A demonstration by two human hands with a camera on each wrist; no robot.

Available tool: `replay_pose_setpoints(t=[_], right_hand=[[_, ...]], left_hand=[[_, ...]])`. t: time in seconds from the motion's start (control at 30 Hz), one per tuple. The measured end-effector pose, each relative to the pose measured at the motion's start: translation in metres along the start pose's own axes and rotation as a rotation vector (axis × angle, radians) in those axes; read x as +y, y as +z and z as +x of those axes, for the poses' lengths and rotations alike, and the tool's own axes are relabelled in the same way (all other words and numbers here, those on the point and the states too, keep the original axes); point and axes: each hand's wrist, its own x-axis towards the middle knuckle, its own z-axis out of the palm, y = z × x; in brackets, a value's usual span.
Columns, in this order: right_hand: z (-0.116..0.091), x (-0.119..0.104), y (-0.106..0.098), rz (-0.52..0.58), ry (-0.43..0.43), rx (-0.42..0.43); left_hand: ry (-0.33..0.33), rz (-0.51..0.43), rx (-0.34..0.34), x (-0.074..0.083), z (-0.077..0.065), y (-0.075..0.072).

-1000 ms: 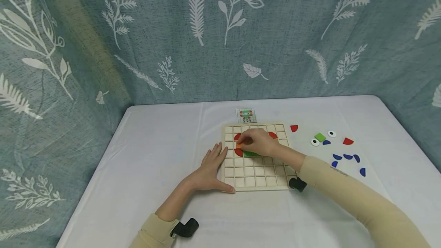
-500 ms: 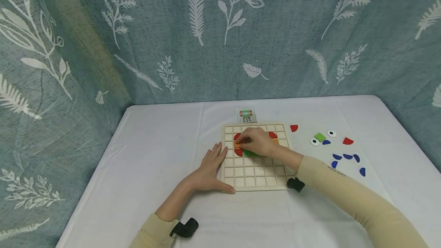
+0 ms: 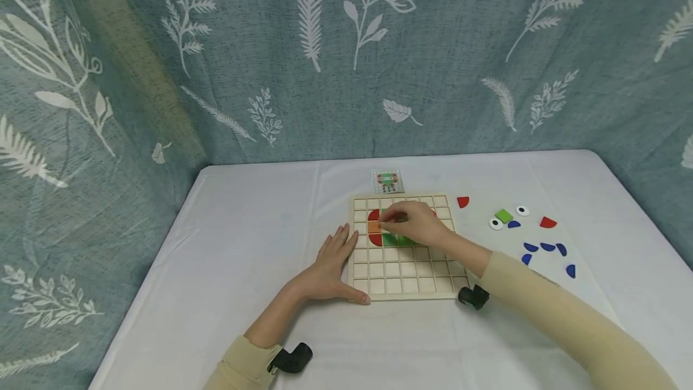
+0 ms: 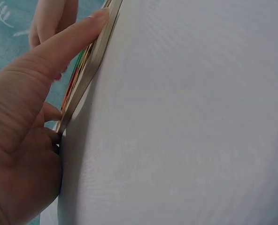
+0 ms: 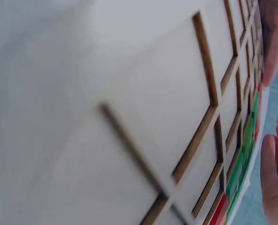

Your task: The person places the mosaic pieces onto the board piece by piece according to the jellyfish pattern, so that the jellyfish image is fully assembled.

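Compared with half a second ago, the right hand (image 3: 414,221) has slid slightly rightward, so the orange square (image 3: 374,227) now lies uncovered in its cell of the wooden grid board (image 3: 377,286), just left of the hand's fingertips. Above and below that square sit an upper red quarter-circle (image 3: 374,215) and a lower red quarter-circle (image 3: 375,239); green squares (image 3: 390,240) lie beneath the hand, more of them exposed than before, while the orange at the hand's other side, seen then, is now hidden by it. The left hand (image 3: 331,268) has stayed put, straight-fingered along the board's left edge. From the head, contact between the right fingertips and the orange square is unclear; the right-wrist view shows the thumb and fingers loosely bent, raised off the board, holding nothing, and also a red piece (image 5: 219,210) beside an orange one (image 5: 222,218). The left-wrist view alone shows the board's thick side, with the left thumb (image 4: 78,40) laid on its rim. Only the head view shows the picture card (image 3: 387,181) beyond the right hand and, to the hand's right, a loose green square (image 3: 504,216), eye discs (image 3: 522,210) and blue pieces (image 3: 548,247).
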Motion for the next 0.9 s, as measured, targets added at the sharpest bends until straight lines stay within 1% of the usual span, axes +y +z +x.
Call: replay_pose_setpoints(t=[0.13, 0.23, 0.3, 0.43, 0.6, 0.77, 0.9], right_hand=[[-0.015, 0.008, -0.012, 0.116, 0.094, 0.041], [-0.026, 0.015, -0.022, 0.183, 0.155, 0.079], [-0.034, 0.020, -0.028, 0.202, 0.204, 0.108], [-0.050, 0.032, -0.041, 0.203, 0.277, 0.150], [-0.071, 0.044, -0.056, 0.174, 0.329, 0.187], [-0.092, 0.055, -0.073, 0.137, 0.356, 0.218], [-0.106, 0.067, -0.087, 0.085, 0.366, 0.243]], left_hand=[[-0.001, -0.003, 0.000, 0.000, 0.001, 0.001], [-0.003, -0.001, 0.004, 0.000, 0.001, 0.002], [-0.005, -0.001, 0.007, 0.000, 0.001, 0.002], [-0.001, 0.004, 0.012, 0.000, 0.001, 0.002], [0.000, 0.001, 0.015, -0.001, 0.001, 0.002], [0.002, 0.005, 0.017, -0.001, 0.001, 0.002], [0.001, 0.005, 0.017, -0.001, 0.001, 0.002]])
